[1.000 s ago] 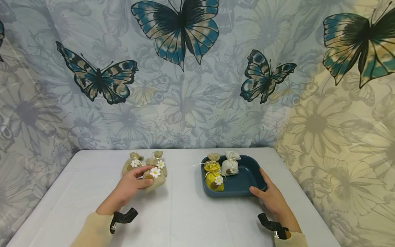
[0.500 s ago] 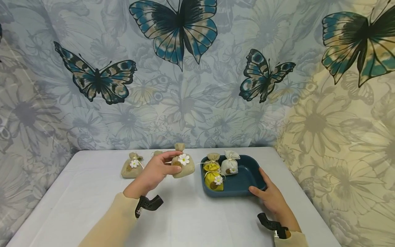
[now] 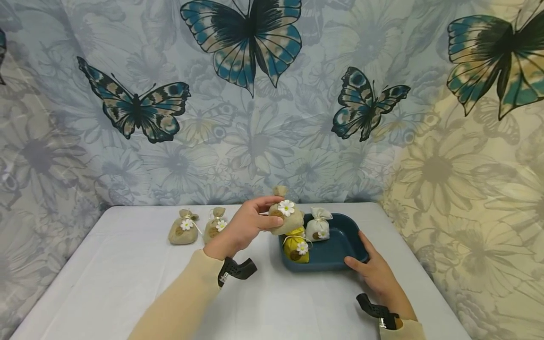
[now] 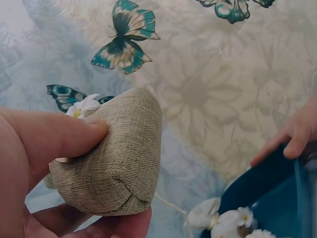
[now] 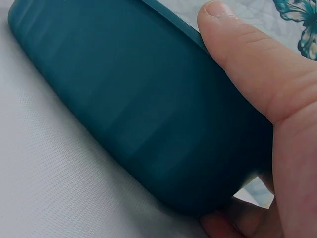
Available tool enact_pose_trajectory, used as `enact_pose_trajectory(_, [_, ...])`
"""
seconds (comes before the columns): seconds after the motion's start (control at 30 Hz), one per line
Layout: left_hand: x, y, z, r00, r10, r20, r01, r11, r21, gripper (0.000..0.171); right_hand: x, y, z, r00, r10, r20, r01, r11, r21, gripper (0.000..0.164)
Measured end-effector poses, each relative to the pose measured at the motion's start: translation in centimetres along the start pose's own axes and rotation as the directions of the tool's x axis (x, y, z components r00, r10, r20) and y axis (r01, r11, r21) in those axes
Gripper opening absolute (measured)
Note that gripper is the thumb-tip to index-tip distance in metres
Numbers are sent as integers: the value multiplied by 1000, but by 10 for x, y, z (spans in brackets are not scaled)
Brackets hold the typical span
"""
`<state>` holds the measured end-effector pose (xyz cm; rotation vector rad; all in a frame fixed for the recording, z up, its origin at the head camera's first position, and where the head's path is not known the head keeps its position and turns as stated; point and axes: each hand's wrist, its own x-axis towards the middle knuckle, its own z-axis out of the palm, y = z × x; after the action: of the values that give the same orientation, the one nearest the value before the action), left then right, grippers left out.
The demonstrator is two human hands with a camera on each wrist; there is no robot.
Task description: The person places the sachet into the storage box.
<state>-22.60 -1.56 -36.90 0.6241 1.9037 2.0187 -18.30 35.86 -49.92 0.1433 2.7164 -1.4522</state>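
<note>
My left hand [image 3: 246, 225] pinches a beige drawstring sachet [image 3: 289, 220] with a white flower, held in the air over the left end of a dark blue tray [image 3: 331, 265]. In the left wrist view the thumb presses one side of the woven sachet [image 4: 124, 144], with fingers beneath it. My right hand [image 3: 376, 269] holds the tray's right end; in the right wrist view its thumb lies on the rim of the tray [image 5: 129, 89] and fingers reach below. Inside the tray are a yellow sachet [image 3: 293, 248] and a white sachet [image 3: 318, 229]. The held sachet hides the beige one behind it.
Two more beige sachets stand on the white table at the left: one sachet [image 3: 182, 231] further out and another sachet [image 3: 214, 226] partly behind my left wrist. A butterfly-patterned cloth [image 3: 255, 156] hangs behind the table [image 3: 106, 269].
My left hand has lifted the beige sachet from the group at the left and carried it right, over the tray's left end. My right hand has stayed on the tray.
</note>
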Motion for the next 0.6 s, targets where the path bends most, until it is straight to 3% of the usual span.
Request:
enact_pose_trajectory(0.4, [39,-13,77,999,-5,43,13,984,-178,47,0,1,-2,1000,-10,19,10,1000,13,103])
enact_pose_trajectory(0.6, [54,-32,102,997,-21,73,38,971,-237,46,1,-1,-1,1000,-4,14,4,999,36,103])
